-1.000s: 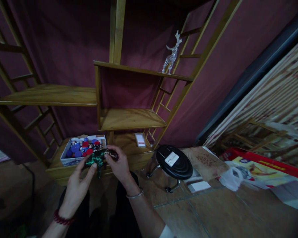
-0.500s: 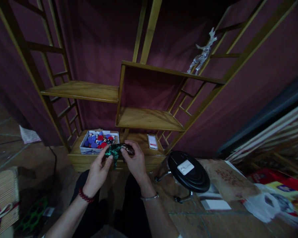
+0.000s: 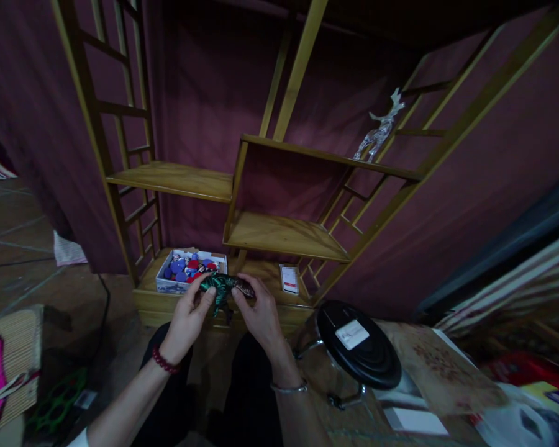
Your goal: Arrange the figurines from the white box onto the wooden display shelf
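Note:
A small shiny figurine [image 3: 220, 287], dark green at one end and brown at the other, is held up between both hands. Legs seem to hang from its underside, as on an animal; its exact kind is hard to make out. My left hand [image 3: 186, 321], below a red bead bracelet, grips the green end with thumb and fingers. On the brown end, my right hand [image 3: 263, 315] is closed, thumb in front and fingers behind. Just beyond my left hand sits a box [image 3: 168, 287] of small red, blue and white pieces.
A wooden display shelf [image 3: 289, 234] stands in front, with a clear deer figurine [image 3: 377, 133] on an upper board. A white card or phone-like item [image 3: 289, 279] lies on the low board. At the right is a black round stool [image 3: 372, 351]; bags crowd the floor beyond it.
The view has shifted, so the shelf appears slightly lower and tilted differently. Both hands keep hold of the figurine, whose legs look slightly turned.

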